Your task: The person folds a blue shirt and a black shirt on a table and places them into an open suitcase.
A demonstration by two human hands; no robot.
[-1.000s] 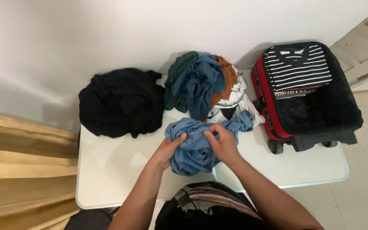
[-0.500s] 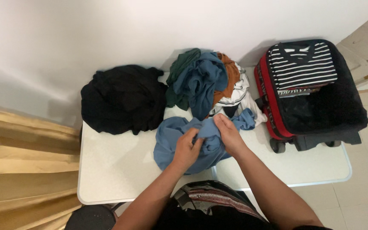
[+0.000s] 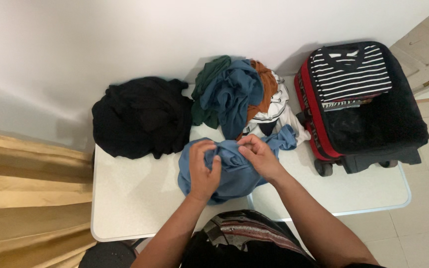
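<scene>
Since half a second ago, both hands are drawing closer together, bunching the blue garment [image 3: 234, 168] tighter near the table's [image 3: 135, 198] front edge. Left hand [image 3: 203, 171] and right hand [image 3: 260, 156] are each pinching a fold of its upper hem. Judged soft, light, limp knit, it is best gripped at seams; beyond are lying a black heap [image 3: 137, 116] and mixed pile [image 3: 239, 94].

Your left hand [image 3: 203, 171] was curled into a loose fist, and your right hand [image 3: 257, 155] sat close at its two o'clock, fingers bent inward. Both forearms reached up from six o'clock, converging.
</scene>
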